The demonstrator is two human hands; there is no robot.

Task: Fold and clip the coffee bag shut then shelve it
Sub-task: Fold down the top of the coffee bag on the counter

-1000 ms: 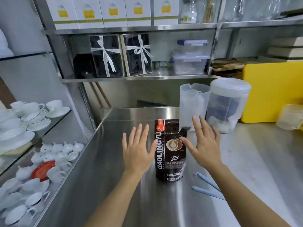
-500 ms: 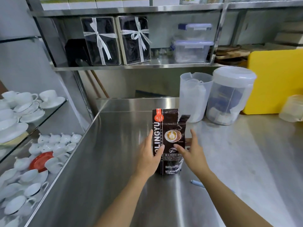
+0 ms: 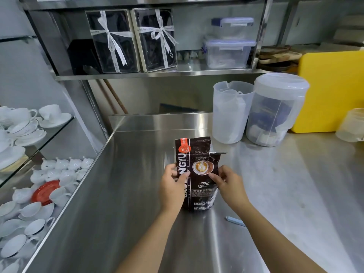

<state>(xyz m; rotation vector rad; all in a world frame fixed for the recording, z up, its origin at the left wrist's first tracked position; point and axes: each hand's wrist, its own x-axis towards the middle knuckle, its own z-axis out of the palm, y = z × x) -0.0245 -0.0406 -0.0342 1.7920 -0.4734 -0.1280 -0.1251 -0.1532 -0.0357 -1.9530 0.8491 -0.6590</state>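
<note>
Stainless steel desk carries one dark brown coffee bag, standing upright near the middle of the surface. Bag top is unfolded; the right upper corner is torn open and a flap juts out sideways.

Left hand grips the left edge of the coffee bag at mid-height, thumb across the front print, fingers wrapped behind. Right hand pinches the right edge of the coffee bag at about the same height, thumb and forefinger closed on the foil. Both hands are in contact with the bag.

A pale blue clip lies flat on the desk to the right of the coffee bag and nearer the camera, partly hidden by the right forearm. It is apart from the bag.

Behind the coffee bag to the right stand a translucent jug and a lidded plastic canister, just beside each other. A yellow board leans further right of them.

Above and behind the coffee bag, a metal shelf holds two ribboned gift boxes and stacked clear containers. Left of the coffee bag, beyond the desk edge, glass shelves hold white cups and saucers.
</note>
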